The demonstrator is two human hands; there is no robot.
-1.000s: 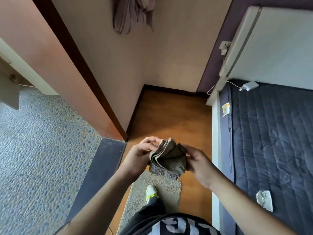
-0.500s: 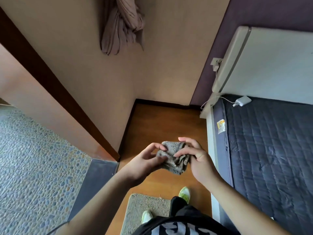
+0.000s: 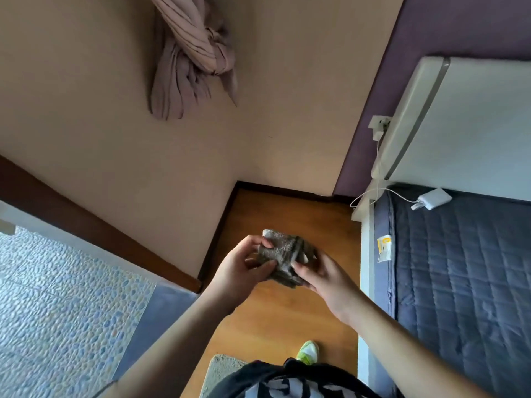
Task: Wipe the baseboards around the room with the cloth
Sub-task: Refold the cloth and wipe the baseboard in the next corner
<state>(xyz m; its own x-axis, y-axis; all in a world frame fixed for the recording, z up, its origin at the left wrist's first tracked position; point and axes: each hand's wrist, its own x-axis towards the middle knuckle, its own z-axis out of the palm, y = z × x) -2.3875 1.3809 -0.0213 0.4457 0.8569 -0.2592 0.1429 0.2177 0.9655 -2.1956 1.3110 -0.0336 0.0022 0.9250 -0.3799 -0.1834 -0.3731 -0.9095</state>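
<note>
1. Cloth, grey and folded, sits above the wooden floor, near the dark baseboard.
2. Left hand pinches its left side.
3. Right hand grips its right edge.

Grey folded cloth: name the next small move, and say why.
Probably crouch and bring the grey folded terry cloth down to the dark wooden baseboard in the corner. Both the left hand and right hand hold it bunched above the floor, touching no baseboard.
</note>
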